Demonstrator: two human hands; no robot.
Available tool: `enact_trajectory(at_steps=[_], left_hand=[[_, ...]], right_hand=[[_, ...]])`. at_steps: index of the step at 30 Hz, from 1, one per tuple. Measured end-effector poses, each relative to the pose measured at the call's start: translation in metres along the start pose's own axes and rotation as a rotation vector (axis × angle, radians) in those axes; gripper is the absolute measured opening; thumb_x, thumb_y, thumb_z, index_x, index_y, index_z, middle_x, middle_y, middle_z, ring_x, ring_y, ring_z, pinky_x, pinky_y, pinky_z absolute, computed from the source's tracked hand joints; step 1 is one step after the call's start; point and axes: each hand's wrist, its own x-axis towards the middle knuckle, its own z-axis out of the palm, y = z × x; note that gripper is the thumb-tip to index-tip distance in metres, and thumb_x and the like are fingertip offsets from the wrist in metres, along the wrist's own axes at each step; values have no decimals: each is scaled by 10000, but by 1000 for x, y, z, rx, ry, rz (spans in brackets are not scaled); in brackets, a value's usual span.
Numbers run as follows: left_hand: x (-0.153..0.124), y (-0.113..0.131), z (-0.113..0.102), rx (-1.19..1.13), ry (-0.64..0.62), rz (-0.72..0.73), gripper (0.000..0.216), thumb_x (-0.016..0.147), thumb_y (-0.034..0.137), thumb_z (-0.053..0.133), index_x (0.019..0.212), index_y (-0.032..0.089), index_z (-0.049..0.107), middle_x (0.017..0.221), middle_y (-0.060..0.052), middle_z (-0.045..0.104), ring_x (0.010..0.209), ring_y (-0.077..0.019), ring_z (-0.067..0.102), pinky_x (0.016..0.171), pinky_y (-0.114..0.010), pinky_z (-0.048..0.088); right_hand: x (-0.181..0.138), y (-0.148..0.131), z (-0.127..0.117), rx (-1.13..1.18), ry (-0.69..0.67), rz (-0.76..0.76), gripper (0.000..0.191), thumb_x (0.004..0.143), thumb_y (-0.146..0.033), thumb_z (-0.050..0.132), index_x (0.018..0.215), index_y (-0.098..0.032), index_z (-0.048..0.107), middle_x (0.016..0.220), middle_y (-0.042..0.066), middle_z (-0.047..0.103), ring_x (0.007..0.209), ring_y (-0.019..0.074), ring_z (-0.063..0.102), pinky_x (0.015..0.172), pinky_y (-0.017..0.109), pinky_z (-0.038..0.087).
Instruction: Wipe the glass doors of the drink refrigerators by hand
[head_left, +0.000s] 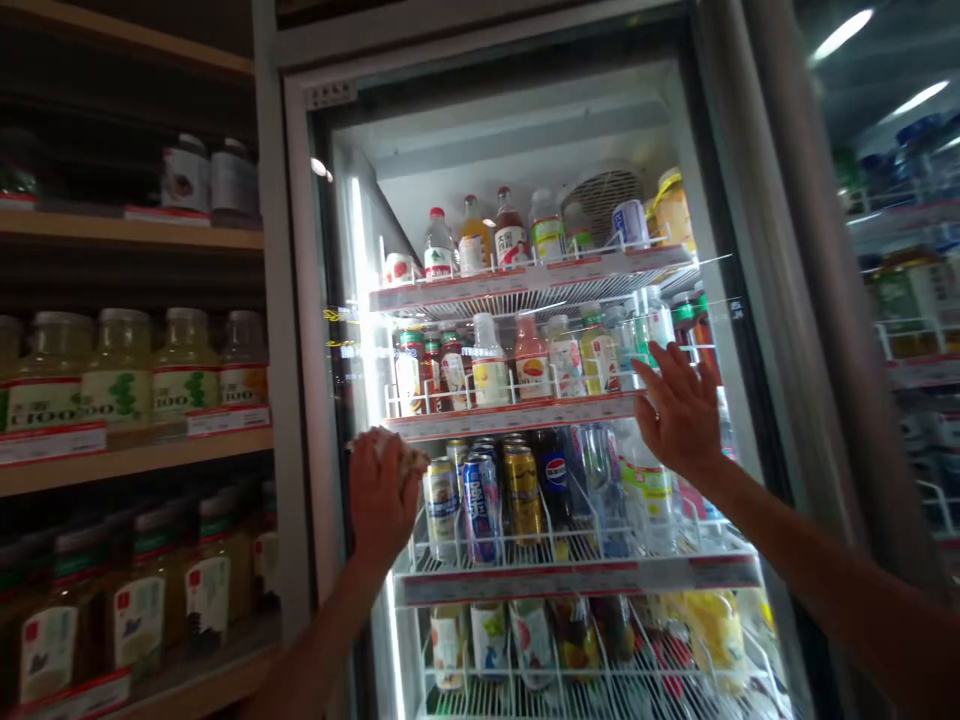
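My left hand (384, 500) is closed on a crumpled, pale cloth (405, 452), partly hidden by the fingers. It is at the left side of a lit glass-door drinks fridge (298, 330), in front of the shelf with cans. My right hand (679, 412) is raised at the right side of the glass, fingers spread, holding nothing. Whether its fingertips touch the pane I cannot tell. Behind the glass stand a white-capped bottle (490, 365), a pink drink bottle (531, 360), a blue can (480, 505) and a gold can (523, 495).
Wooden shelves (135, 468) with several jars and bottles stand to the left. On the right is another glass front (904, 370) with drinks behind it, beyond a grey upright frame (795, 260). Light reflections lie across the glass.
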Motion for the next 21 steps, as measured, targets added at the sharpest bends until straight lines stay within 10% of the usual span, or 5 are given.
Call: enact_trajectory(at_steps=[5,10,16,21], left_hand=[[-30,39,0,-187,-283,615,508,851,297,469,1339,190,375,1425,-90,380,1355,-241,263,1083,-414,312],[-20,29,1,-36,-42,118,596,848,224,479,1400,187,257,1476,-147,255,1370,-289,212,1050,-504,331],[-33,56,2,-193,-295,635,475,861,277,437,1327,197,392,1439,-72,360,1363,-224,244,1082,-396,317],[-17,50,5,-89,-99,161,584,837,218,496,1380,169,287,1478,-155,245,1378,-293,182,1049,-516,319]], right_hand=[[-21,-8,-3,0,-17,1,563,868,-298,440,1406,-268,276,1466,70,321,1357,265,273,1087,499,200],[-56,-4,-14,-26,-64,-10,580,876,-265,431,1421,-286,235,1487,68,274,1364,268,256,1089,503,185],[-79,-2,-20,5,-74,-21,602,872,-252,437,1428,-294,211,1501,45,238,1372,254,238,1105,484,184],[-77,-2,-22,32,-47,-30,601,864,-225,446,1420,-303,233,1495,24,256,1369,237,250,1113,467,187]])
